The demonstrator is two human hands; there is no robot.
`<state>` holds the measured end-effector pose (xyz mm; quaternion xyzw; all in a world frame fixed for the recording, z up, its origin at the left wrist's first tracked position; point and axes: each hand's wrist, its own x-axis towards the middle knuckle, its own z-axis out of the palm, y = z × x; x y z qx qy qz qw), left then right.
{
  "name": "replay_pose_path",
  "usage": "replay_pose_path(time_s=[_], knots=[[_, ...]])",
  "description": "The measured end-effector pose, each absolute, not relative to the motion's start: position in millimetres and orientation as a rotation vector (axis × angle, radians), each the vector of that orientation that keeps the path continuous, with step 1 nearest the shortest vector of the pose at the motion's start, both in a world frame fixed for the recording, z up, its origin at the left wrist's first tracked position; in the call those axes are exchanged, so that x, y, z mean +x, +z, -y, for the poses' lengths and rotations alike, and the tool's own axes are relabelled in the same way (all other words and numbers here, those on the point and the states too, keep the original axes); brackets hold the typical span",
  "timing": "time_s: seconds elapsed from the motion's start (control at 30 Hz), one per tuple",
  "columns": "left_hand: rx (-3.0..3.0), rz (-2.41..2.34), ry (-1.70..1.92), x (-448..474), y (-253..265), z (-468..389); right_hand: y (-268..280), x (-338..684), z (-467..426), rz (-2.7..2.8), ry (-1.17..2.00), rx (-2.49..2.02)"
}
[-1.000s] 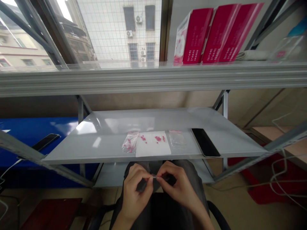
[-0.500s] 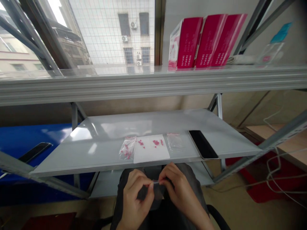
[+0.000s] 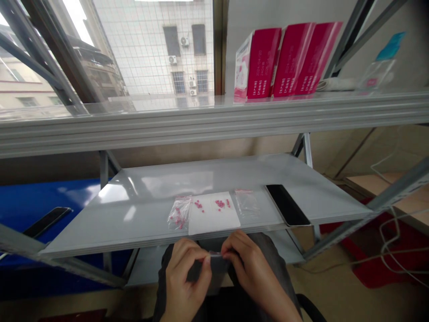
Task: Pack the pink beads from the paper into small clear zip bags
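Over my lap, just in front of the shelf edge, a small clear plastic bag (image 3: 216, 268) is stretched between my two hands. My left hand (image 3: 187, 277) pinches one end of its top edge with thumb and forefinger. The other end is pinched by my right hand (image 3: 246, 261). Beyond them on the shelf lies a white sheet of paper (image 3: 212, 221) with small pink beads (image 3: 220, 204) in loose clusters. To its left is a clear zip bag (image 3: 180, 212) with several pink pieces inside; on its right lies another clear zip bag (image 3: 247, 203), which looks flat.
A dark-screened phone (image 3: 287, 205) lies at the right of the grey shelf (image 3: 140, 223). Another phone (image 3: 48, 221) rests on a blue surface at left. Pink boxes (image 3: 264, 62) and a blue-topped bottle (image 3: 382, 62) stand on the upper shelf (image 3: 167, 127).
The view has tilted and shifted slightly. My hands keep their pinch on the bag's top edge; the left hand sits marginally further left. The things on the shelf have stayed in place.
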<state>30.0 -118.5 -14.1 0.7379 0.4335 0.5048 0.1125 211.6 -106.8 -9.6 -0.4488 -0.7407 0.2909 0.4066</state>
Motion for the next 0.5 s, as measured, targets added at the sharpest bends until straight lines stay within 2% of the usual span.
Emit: replay_pose_path(time_s=[0.27,0.5], knots=[[2.112,-1.326,1.304,27,-10,109,-9,214,97,1.827,0.746,-1.140],[2.440,-1.448,1.129,27,-24,101,-8,218,96,1.882,0.823,-1.246]])
